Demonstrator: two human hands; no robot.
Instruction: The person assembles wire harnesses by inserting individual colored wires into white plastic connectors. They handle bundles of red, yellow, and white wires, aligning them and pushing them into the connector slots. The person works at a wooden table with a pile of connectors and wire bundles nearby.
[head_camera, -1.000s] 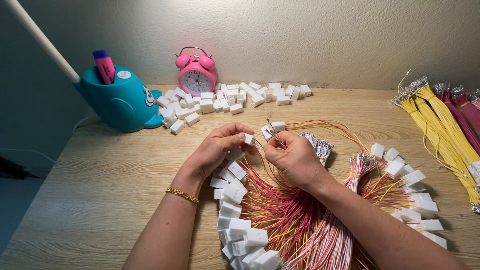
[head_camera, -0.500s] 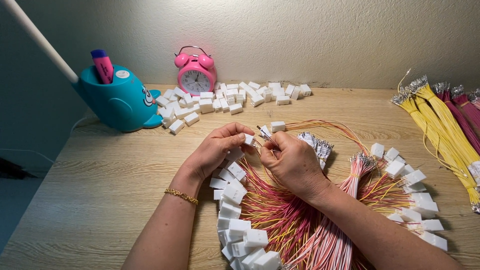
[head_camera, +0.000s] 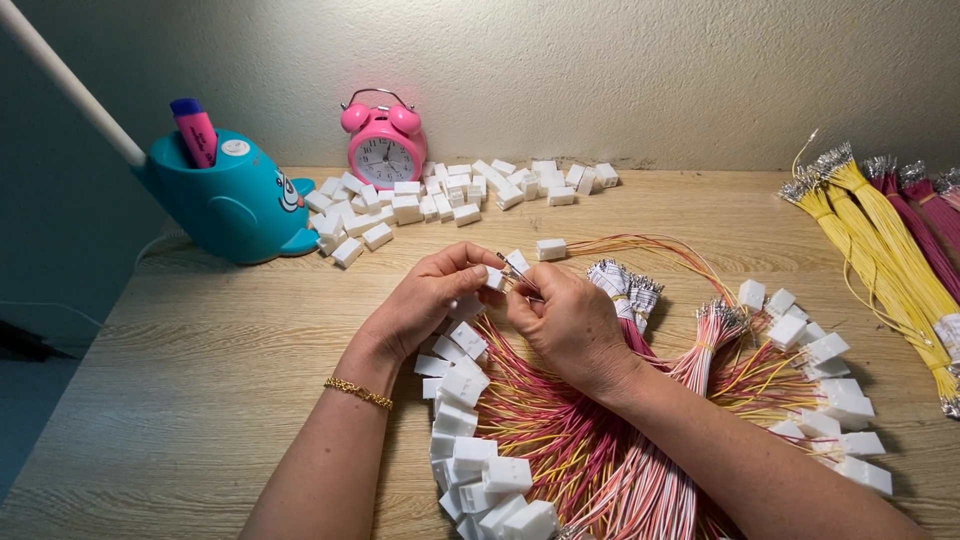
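My left hand (head_camera: 425, 300) pinches a small white plastic connector (head_camera: 496, 277) between thumb and fingers. My right hand (head_camera: 570, 320) holds a thin wire with a metal tip (head_camera: 516, 274) right against that connector. Both hands hover over a fan of pink, red and yellow wires (head_camera: 560, 440) whose ends carry white connectors (head_camera: 465, 400). One more white connector (head_camera: 551, 249) lies just beyond my fingertips. A gold bracelet (head_camera: 358, 393) sits on my left wrist.
A heap of loose white connectors (head_camera: 450, 195) lies at the back by a pink alarm clock (head_camera: 384, 148). A teal whale-shaped holder (head_camera: 232, 200) with a marker stands at the left. Yellow and magenta wire bundles (head_camera: 880, 230) lie at the right on the wooden table (head_camera: 200, 340).
My hands have stayed almost in place; the fingers shifted slightly as the wire tip and the connector were brought closer together.
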